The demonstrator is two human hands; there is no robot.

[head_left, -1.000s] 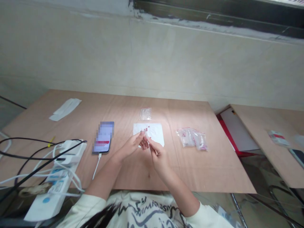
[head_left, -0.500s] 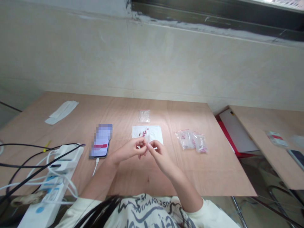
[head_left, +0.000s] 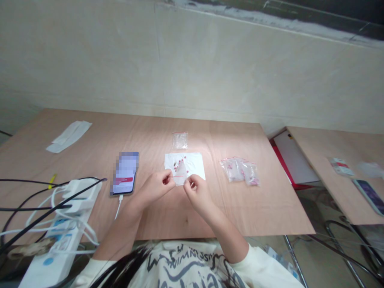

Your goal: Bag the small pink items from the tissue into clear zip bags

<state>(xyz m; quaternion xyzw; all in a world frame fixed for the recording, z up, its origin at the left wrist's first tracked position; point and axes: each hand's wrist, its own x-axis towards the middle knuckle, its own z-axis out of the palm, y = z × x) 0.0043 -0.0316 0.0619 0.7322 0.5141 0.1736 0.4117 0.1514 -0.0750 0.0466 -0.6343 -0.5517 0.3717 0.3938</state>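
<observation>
A small clear zip bag (head_left: pixel 180 180) with a thin red line across it is stretched between my two hands, above the near edge of a white sheet (head_left: pixel 196 162). My left hand (head_left: pixel 162 183) pinches its left side with closed fingers. At its right side, my right hand (head_left: pixel 195 191) has thumb and forefinger pressed together on the edge. Several small red beads (head_left: pixel 181 161) lie on the sheet just beyond my fingers, with a darker piece among them. Whether anything is inside the held bag cannot be made out.
Behind the sheet lies a flat clear bag (head_left: pixel 180 141). Bags with pinkish contents (head_left: pixel 237 170) are to the right. A phone (head_left: pixel 125 174) on a cable, a white power strip (head_left: pixel 70 224) with tangled cords and a folded white item (head_left: pixel 69 137) are on the left.
My hands have moved apart from being close together, and the bag now shows spread between them. The view has tilted down slightly. More of the red beads are visible.
</observation>
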